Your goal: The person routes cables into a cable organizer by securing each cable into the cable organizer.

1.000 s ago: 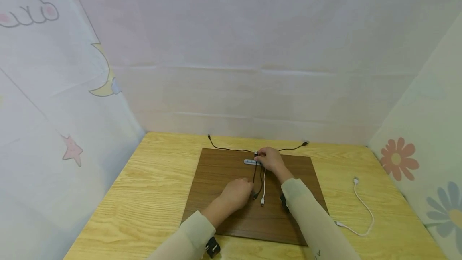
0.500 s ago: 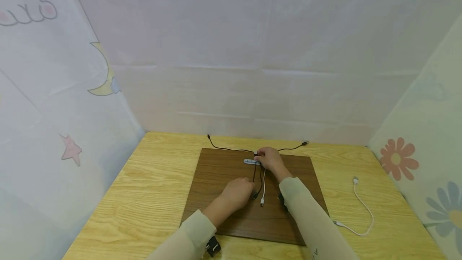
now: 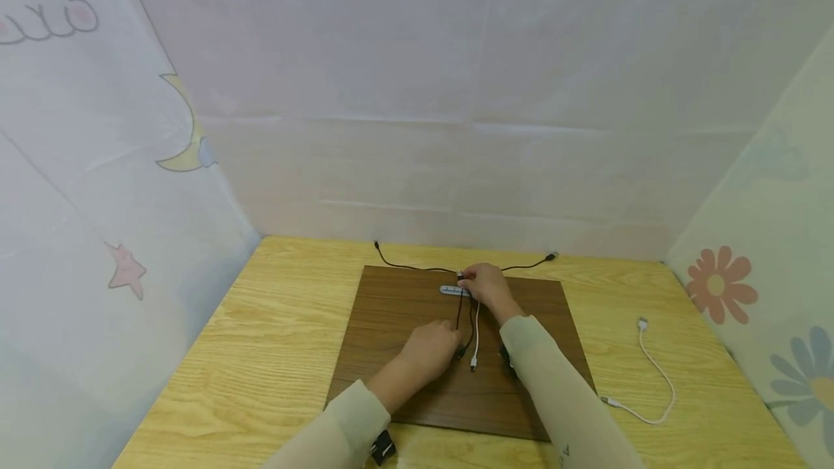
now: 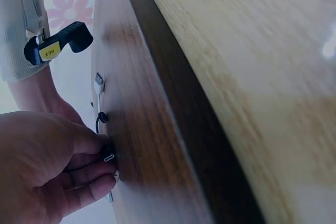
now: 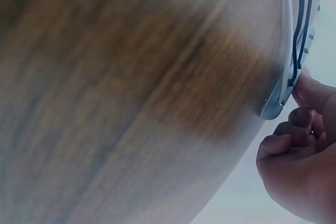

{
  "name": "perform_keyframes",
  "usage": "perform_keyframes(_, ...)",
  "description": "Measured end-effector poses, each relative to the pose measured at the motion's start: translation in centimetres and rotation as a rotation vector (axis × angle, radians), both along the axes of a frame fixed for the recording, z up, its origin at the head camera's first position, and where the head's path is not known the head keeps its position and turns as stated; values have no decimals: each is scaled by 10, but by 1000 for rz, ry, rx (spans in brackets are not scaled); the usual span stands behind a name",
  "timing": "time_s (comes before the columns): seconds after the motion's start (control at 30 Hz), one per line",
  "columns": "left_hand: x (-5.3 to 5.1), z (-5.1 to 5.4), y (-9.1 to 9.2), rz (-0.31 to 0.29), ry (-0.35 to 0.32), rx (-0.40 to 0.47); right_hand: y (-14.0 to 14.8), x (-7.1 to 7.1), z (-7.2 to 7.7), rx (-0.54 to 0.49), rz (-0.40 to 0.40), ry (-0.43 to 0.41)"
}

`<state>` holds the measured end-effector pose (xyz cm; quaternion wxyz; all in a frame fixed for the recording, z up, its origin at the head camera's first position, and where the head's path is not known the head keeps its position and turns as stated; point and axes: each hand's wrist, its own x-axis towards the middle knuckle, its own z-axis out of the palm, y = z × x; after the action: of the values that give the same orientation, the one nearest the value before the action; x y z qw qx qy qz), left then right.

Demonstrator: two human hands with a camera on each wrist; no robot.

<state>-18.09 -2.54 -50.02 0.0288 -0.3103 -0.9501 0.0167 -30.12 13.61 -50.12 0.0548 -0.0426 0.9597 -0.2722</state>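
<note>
My left hand (image 3: 430, 349) pinches the near end of a black charging cable (image 3: 459, 311); its small black plug (image 4: 108, 157) sticks out between thumb and fingers in the left wrist view. At the far side of the brown board, my right hand (image 3: 489, 284) pinches the cable's other end just behind a pale blue-grey cable clip (image 3: 449, 290). Seen from the right wrist, a white cable (image 5: 287, 24) and two black cables run into slots of the clip (image 5: 272, 107). A white cable plug (image 3: 473, 364) lies on the board beside a second black plug (image 3: 460, 353).
The brown wooden board (image 3: 384, 317) lies on a light wood table (image 3: 260, 353). Behind the board stretches a black cable (image 3: 410, 267). On the right lies a loose white USB cable (image 3: 671, 389). Patterned sheets (image 3: 391, 93) wall in the back and sides.
</note>
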Motion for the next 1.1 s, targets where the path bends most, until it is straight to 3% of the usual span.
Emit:
perform_keyframes(0.4, 4, 2, 1, 66, 33, 3, -3, 4, -2, 12, -67, 19)
perform_keyframes(0.67, 5, 3, -1, 76, 18, 28, -8, 6, 1, 70, -58, 34)
perform_keyframes(1.1, 6, 7, -6, -34, 144, -29, -10, 5, 3, 87, -74, 10)
